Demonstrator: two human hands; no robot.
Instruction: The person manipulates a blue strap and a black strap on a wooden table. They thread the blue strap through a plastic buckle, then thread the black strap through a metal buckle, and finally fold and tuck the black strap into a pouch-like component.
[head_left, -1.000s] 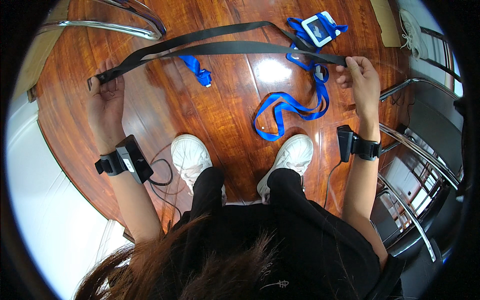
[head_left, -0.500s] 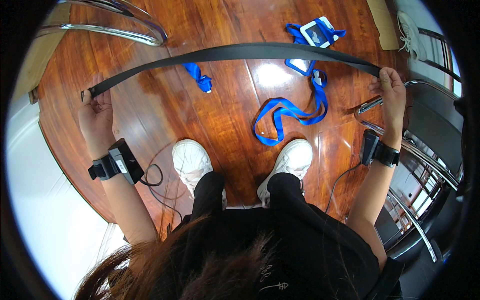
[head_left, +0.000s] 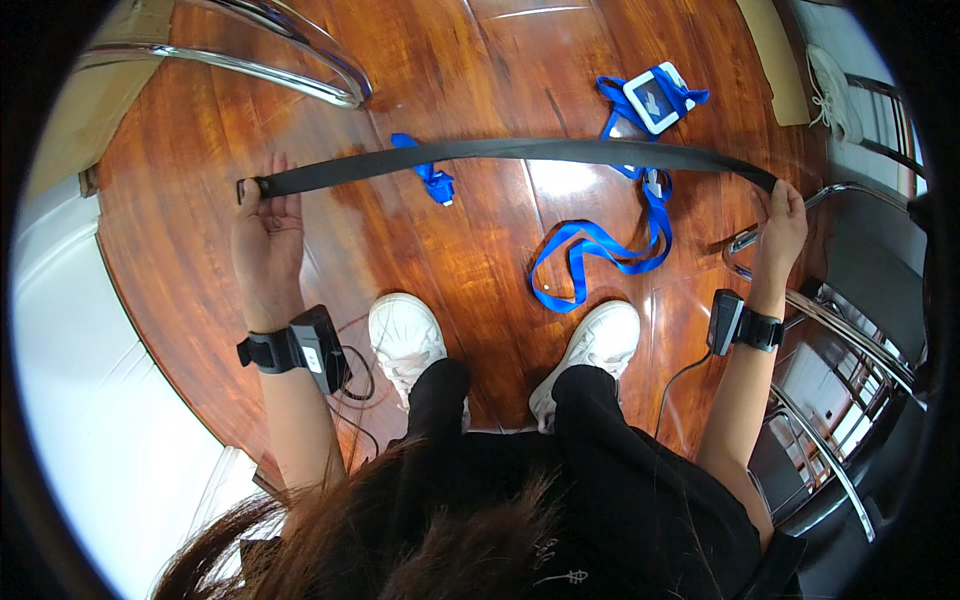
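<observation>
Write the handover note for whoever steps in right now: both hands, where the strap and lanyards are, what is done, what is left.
Left hand: shut on one end of the black strap.
Right hand: shut on the other end.
Strap: stretched out full length between the hands, above the wooden floor.
On the floor: blue lanyard with a badge holder, and a small blue strap piece, both untouched.
Done: strap pulled straight.
Left: probably folding or rolling the strap; lanyards not yet handled.

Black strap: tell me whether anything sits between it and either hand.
Nothing visible does. The left hand grips one end of the black strap and the right hand grips the other. The blue lanyard lies on the wooden floor beneath, apart.
</observation>
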